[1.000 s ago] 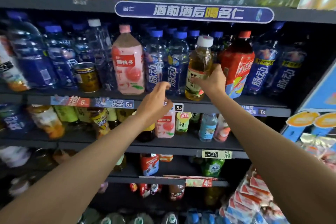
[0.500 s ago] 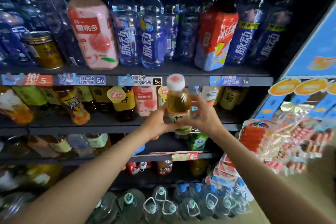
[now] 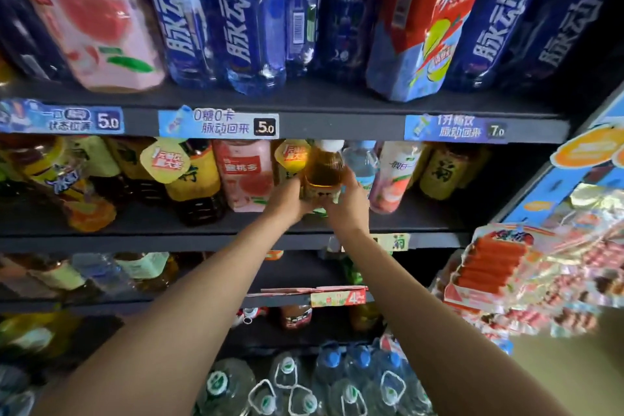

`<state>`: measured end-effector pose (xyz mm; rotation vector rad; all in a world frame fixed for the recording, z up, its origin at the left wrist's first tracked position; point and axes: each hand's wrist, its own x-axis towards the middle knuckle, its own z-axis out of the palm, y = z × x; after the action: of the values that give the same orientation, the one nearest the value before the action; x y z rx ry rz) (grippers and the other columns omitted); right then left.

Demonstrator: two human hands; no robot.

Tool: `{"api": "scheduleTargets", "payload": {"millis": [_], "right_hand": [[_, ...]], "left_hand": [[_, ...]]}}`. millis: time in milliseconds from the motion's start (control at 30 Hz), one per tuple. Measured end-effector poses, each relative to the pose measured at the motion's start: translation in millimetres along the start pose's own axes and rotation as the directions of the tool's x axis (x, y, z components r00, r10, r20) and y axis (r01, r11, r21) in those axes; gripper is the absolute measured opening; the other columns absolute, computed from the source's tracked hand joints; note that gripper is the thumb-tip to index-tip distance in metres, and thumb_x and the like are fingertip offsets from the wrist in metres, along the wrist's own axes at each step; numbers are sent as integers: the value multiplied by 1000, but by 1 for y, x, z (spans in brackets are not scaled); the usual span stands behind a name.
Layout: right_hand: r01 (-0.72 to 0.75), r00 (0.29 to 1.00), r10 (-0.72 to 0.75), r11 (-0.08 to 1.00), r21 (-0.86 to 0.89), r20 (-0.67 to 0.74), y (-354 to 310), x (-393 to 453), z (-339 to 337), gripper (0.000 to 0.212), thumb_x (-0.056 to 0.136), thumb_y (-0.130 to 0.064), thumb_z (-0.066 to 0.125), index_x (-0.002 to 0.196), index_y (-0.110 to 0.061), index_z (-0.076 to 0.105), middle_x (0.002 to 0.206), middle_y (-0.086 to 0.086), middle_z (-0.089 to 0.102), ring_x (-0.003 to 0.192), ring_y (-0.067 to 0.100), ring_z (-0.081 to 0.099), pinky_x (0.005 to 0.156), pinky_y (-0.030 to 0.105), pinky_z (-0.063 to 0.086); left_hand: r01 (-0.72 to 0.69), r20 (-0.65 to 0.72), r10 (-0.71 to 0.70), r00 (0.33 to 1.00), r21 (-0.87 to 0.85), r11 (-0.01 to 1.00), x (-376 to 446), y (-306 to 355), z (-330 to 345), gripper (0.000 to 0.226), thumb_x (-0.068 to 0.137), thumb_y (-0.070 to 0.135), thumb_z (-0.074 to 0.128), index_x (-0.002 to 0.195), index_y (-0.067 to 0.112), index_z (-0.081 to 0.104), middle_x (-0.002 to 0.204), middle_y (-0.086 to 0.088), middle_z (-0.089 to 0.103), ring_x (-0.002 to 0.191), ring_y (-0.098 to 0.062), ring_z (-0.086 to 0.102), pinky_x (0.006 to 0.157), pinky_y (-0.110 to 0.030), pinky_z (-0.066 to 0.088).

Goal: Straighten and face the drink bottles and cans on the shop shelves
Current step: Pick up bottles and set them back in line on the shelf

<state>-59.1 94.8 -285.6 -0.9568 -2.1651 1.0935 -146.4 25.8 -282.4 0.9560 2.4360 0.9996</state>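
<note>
Since the earlier frame, I am carrying the amber tea bottle (image 3: 325,169) into the second shelf (image 3: 141,241) at frame centre, my left hand (image 3: 287,202) and right hand (image 3: 347,204) both gripping it. Leaning bottles at left are waiting for straightening.

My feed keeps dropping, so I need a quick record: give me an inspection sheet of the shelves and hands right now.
Surface: dark shelf, price strips along the front edges.
Job's things: amber tea bottle, white cap, at the second shelf between pink peach bottle and a clear blue-capped bottle.
Clutter: leaning bottles at left; large water jugs at the bottom.
Hands: left hand and right hand both hold the tea bottle low down.
Cables: nothing seen.
Surroundings: hanging sausage packs at right.
</note>
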Motion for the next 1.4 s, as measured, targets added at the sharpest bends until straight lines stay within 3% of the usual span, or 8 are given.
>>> {"api": "scheduleTargets", "payload": {"millis": [233,400,700,833,1067,1200,1300,1400], "right_hand": [[89,950,-145,974,-206,-276,-9,5,-51,33,86,-10,59,118,-5,54,124,11,52,101,32,59,88,43,46],[64,995,-92,909,-413,-48,-29,26,-54,48,95,-28,51,134,-5,35,142,11,36,110,35,54,78,40,43],[56,952,-119,973,-222,-282,-13,-8,-63,43,85,-22,64,120,-4,48,125,12,46,105,33,51,77,32,37],[78,933,-122,987,-142,-337,-3,-19,-68,37,84,-18,66,115,-1,54,117,14,47,100,32,51,72,23,31],[248,921,-284,955,-160,-268,-25,-36,-84,32,77,-18,73,101,-2,58,104,12,53,92,32,54,75,40,46],[395,903,-417,900,-182,-101,-60,-51,-100,31,71,-18,78,90,0,61,91,11,55,81,29,55,70,36,44],[520,854,-515,837,-170,73,-106,-65,-111,30,68,-22,81,82,-3,62,74,-6,44,71,18,47,62,28,32],[612,790,-595,780,-128,147,-165,-77,-111,31,68,-24,81,80,-2,63,72,-4,45,68,14,44,60,29,33]], "left_hand": [[-28,4,28,1000,70,997,-3,10,-2,45,85,23,67,123,1,54,123,-16,61,114,-28,57,90,-31,42],[-50,13,50,999,43,998,-7,10,-2,38,85,20,66,118,3,58,117,-15,64,109,-28,58,88,-30,43],[90,-49,-88,995,38,995,-5,9,21,32,88,23,63,108,-2,60,114,-16,64,106,-29,57,69,-20,32],[130,-49,-128,990,33,991,7,19,26,34,89,25,62,110,-2,60,115,-17,63,108,-31,57,82,-31,42],[30,-161,-1,987,178,984,-30,22,19,23,89,17,58,104,0,62,107,-17,66,101,-33,59,72,-29,39],[5,145,3,989,-55,998,-66,26,-10,46,71,24,75,112,10,60,113,-11,65,106,-26,60,89,-36,47],[23,542,68,838,-158,987,-98,45,-58,50,78,11,73,122,20,51,124,4,59,107,-5,57,97,-25,46],[-21,648,93,755,-118,993,-126,61,-119,48,79,18,73,122,20,52,120,10,60,104,2,58,91,-18,47]]}}
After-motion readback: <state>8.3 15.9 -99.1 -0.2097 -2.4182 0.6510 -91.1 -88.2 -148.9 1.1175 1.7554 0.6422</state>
